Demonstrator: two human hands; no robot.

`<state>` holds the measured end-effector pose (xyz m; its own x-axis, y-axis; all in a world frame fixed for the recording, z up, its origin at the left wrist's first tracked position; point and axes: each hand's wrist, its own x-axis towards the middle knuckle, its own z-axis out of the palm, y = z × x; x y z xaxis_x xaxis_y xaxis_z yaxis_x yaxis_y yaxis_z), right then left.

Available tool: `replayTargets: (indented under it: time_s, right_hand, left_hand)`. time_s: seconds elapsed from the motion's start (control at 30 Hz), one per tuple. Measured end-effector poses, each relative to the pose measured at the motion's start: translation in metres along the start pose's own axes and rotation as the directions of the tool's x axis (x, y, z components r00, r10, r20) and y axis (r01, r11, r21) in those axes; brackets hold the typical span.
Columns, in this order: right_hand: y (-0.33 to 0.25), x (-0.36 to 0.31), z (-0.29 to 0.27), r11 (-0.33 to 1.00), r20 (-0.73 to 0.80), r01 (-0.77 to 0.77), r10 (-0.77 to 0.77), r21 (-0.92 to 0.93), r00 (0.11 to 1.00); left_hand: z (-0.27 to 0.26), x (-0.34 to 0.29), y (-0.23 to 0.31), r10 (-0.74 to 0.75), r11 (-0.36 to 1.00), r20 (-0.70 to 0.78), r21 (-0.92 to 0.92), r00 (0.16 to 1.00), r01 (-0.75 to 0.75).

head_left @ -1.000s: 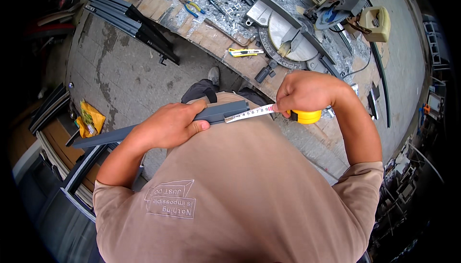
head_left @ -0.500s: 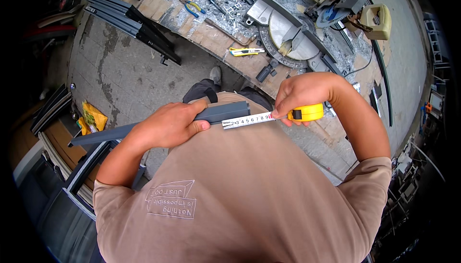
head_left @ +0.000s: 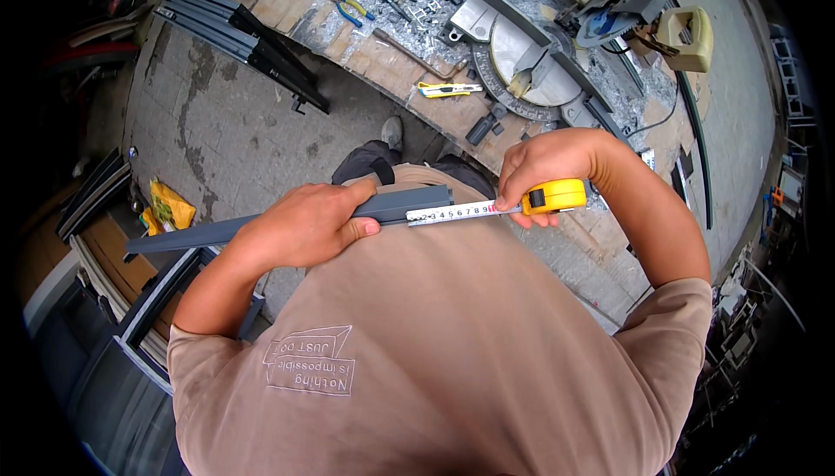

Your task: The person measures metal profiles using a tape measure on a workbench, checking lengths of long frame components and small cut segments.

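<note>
My left hand (head_left: 317, 224) is closed round a long grey metal profile (head_left: 204, 234), which runs from the lower left across my waist. Its cut end (head_left: 432, 198) points to the right. In my right hand (head_left: 532, 176) is a yellow tape measure (head_left: 558, 196), gripped beside the case with fingers on the blade. A short length of white blade (head_left: 452, 212) is pulled out to the left and lies along the near side of the profile's end. My left thumb rests on the profile close to the blade's tip.
Ahead stands a littered workbench (head_left: 365, 59) with a mitre saw (head_left: 535, 63), a yellow utility knife (head_left: 449, 90), pliers (head_left: 348, 8) and a bent metal rod (head_left: 417, 56). Dark profiles (head_left: 235, 37) jut out from its left side. A yellow bag (head_left: 171, 206) lies at left.
The tape measure's blade has shifted slightly to the right along the profile, and its case has tilted up a little. My left hand and the profile stay nearly still.
</note>
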<state>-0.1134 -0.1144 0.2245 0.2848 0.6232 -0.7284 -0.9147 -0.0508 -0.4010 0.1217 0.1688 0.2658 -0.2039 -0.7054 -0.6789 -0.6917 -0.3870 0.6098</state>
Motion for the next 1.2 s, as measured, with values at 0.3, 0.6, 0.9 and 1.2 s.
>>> replayTargets:
  time_s: [0.3,0.6,0.9,1.2]
  right_hand:
    - [0.0012,0.0017,-0.0033,1.0,-0.008,-0.006,0.006,-0.014,1.0]
    - [0.0027,0.0021,-0.0065,1.0,-0.009,-0.007,0.007,-0.022,1.0]
    - [-0.0023,-0.0021,-0.0063,0.999,-0.022,-0.01,0.01,-0.03,1.0]
    - [-0.0009,-0.0014,-0.0071,0.999,-0.023,-0.011,0.01,-0.031,1.0]
  left_hand:
    - [0.0006,-0.0003,0.0001,0.006,1.0,-0.022,-0.006,1.0,-0.006]
    - [-0.0006,0.0015,0.0003,0.004,1.0,-0.016,-0.001,1.0,-0.004]
    - [0.0008,0.0021,-0.0008,0.02,1.0,-0.038,0.015,0.999,-0.02]
    - [-0.0003,0.0022,0.0007,0.02,1.0,-0.04,0.019,0.999,-0.019]
